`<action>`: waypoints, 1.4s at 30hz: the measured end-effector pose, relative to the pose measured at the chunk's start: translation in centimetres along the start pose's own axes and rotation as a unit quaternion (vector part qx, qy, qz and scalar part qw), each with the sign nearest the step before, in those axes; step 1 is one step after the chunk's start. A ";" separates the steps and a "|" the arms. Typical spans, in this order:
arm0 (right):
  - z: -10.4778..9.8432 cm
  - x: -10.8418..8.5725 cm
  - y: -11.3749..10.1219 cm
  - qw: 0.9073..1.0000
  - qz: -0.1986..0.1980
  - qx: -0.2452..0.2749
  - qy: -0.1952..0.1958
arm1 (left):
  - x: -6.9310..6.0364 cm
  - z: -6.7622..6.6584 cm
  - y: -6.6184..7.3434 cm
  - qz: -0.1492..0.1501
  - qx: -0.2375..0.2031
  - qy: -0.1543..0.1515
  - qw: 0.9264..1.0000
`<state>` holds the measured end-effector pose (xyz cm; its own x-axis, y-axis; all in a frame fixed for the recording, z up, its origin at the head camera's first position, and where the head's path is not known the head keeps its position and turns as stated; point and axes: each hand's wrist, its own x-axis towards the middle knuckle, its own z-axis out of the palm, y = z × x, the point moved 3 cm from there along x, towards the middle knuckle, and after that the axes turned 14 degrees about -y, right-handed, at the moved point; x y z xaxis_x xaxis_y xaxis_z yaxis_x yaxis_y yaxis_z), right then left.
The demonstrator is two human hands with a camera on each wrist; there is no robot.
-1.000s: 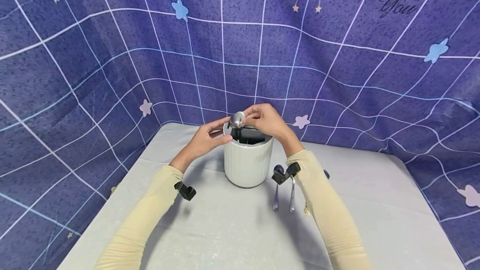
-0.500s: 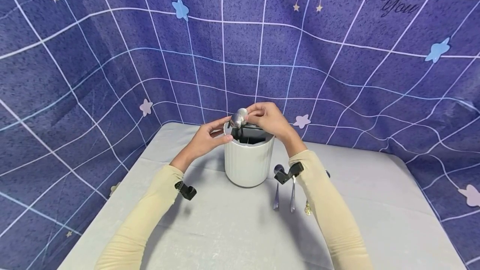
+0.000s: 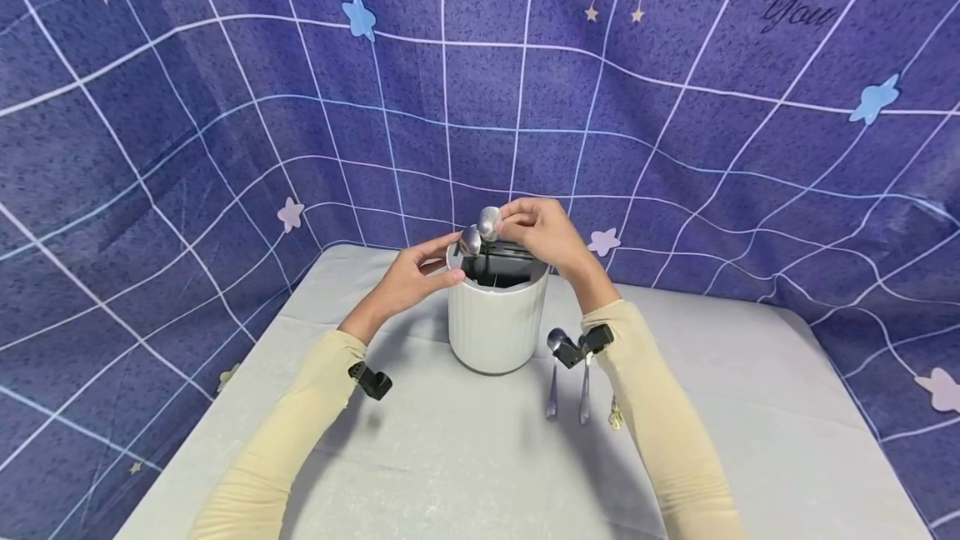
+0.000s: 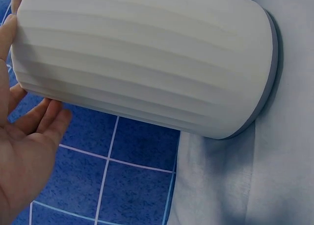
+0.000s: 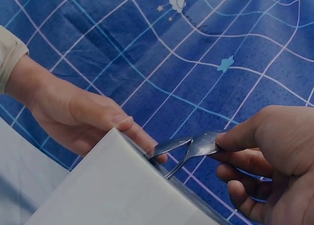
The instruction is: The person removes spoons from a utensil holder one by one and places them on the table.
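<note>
A white ribbed utensil holder (image 3: 497,327) with a dark divided inside stands upright on the table. My left hand (image 3: 412,277) holds it at the rim, thumb at the front and fingers round the left side; the left wrist view shows these fingers (image 4: 54,117) against its wall. With thumb and fingertips my right hand (image 3: 543,232) pinches a metal spoon (image 3: 489,224) by its bowl, above the opening. The spoon's handle points down into the holder, its lower end hidden. Another spoon (image 3: 470,241) stands in the holder beside it, near my left fingers, bowl up.
Right of the holder, two spoons lie on the table: one spoon (image 3: 553,394) and a second spoon (image 3: 585,398), partly behind the wrist camera. A gold ornate handle (image 3: 616,415) shows beside my right sleeve. A purple patterned curtain (image 3: 487,107) hangs behind the grey-white table (image 3: 450,457).
My right hand has risen slightly and shifted a little right with its spoon, so the two spoon bowls now show apart. The left hand and holder have stayed put.
</note>
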<state>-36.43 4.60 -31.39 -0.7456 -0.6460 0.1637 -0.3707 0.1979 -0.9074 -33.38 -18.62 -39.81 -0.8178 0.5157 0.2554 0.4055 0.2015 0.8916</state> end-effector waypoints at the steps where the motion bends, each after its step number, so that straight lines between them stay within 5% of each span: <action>1: -0.1 -0.1 -0.1 1.000 -0.001 -0.001 0.001 | 0.0 0.0 0.0 -0.001 -0.001 0.000 1.000; 42: -2.8 -0.7 -7.3 0.997 -0.044 -0.047 0.043 | -0.2 0.0 0.1 -0.015 0.009 -0.002 1.000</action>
<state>-34.76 5.63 -23.79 -0.7510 -0.5990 0.2778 -0.4843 0.2136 -0.8484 -33.21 -18.66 -39.81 -0.8283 0.5121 0.2271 0.3881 0.2323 0.8919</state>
